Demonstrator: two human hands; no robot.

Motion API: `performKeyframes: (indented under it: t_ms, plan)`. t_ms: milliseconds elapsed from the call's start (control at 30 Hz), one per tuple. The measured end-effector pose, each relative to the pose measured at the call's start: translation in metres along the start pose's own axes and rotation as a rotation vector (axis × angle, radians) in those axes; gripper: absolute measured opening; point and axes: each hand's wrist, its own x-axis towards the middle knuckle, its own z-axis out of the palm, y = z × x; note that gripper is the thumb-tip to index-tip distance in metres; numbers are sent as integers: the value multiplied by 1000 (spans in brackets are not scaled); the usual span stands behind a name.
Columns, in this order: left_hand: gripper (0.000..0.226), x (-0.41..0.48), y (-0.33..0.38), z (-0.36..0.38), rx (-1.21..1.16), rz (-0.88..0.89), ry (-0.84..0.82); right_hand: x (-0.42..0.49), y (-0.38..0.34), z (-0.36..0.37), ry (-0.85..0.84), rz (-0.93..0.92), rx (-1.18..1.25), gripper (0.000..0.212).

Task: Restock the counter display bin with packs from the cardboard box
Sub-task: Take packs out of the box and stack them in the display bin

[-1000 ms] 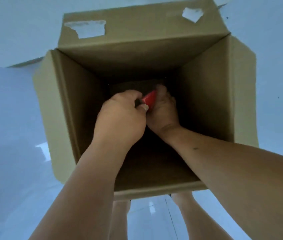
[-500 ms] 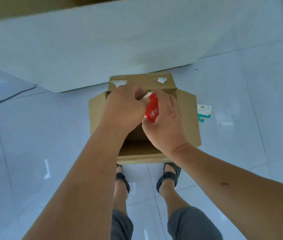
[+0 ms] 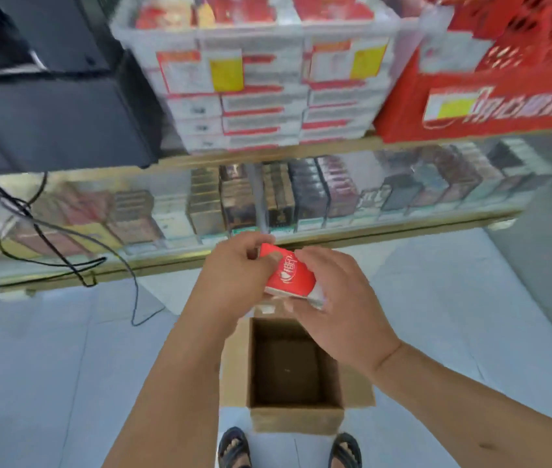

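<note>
Both hands hold one red pack (image 3: 288, 275) with white print, raised in front of the glass counter. My left hand (image 3: 234, 275) grips its left end with curled fingers. My right hand (image 3: 338, 298) grips its right side and underside. Below them on the floor stands the open cardboard box (image 3: 296, 418); its inside looks dark and bare. On the counter top sits a clear display bin (image 3: 257, 38) stacked with red and white packs.
A red crate (image 3: 480, 72) stands right of the bin. A black machine (image 3: 51, 106) sits at the left, with cables (image 3: 65, 238) hanging over the glass counter (image 3: 267, 197) of dark packs. My sandalled feet (image 3: 234, 449) are just behind the box.
I have straightened up from the box. The pack, taken from deep inside it, now sits at counter height, and the view has swung from the floor to the counter and bin.
</note>
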Motion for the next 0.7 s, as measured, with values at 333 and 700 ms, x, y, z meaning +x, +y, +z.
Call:
performKeyframes:
  t_ms: [333, 700]
  plan:
    - [6, -54, 141, -75, -124, 92, -53, 72, -105, -152, -63, -394, -349, 55]
    - [26, -47, 196, -117, -143, 264, -64, 127, -159, -195, -147, -354, -483, 56]
